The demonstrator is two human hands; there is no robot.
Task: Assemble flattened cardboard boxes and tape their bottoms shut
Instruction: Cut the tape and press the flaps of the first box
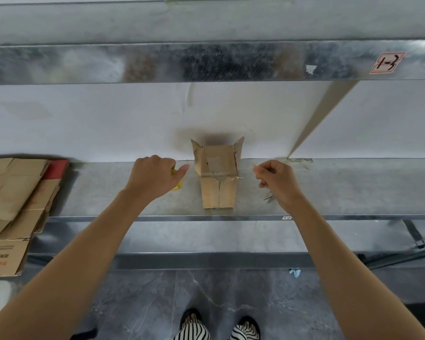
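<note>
A small brown cardboard box (219, 179) lies on the metal shelf (341, 192), its seamed bottom towards me and its open flaps towards the wall. Just left of the box, my left hand (155, 176) is closed around a yellow tape roll (177, 185), which is mostly hidden under the palm. To the right of the box, my right hand (277, 182) has its thumb and fingers pinched on what looks like the end of a thin clear tape strip. The strip itself is barely visible. Neither hand touches the box.
A stack of flattened cardboard boxes (12, 204) sits on the shelf's left end, with a red sheet (57, 169) behind it. Small metal points, maybe scissors (268, 199), poke out under my right hand. An upper shelf (206, 62) hangs overhead. My feet stand on grey floor tiles.
</note>
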